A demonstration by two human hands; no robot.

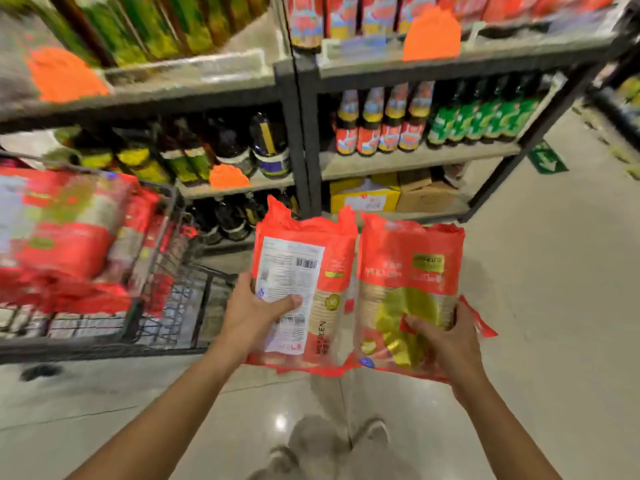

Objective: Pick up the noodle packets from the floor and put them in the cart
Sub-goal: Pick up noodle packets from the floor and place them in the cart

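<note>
Bright overhead light glares off the floor (281, 423); motion blur smears the edges, which bow outward.

Cart (152, 258): running off frame at 9 o'clock, blurring.
Cart packets (59, 233): smearing, print unreadable.
Top shelf bottles (166, 26): being cropped at 12 o'clock.

We see two red-orange noodle packets: the left packet (304, 289) shows a white label with a black barcode, the right packet (410, 289) a yellow-green patch. Red packets (65, 233) fill the dark wire cart (166, 327). Orange tags (431, 36) mark the grey shelves (408, 161); the floor (540, 306) is pale, glossy beige.
</note>
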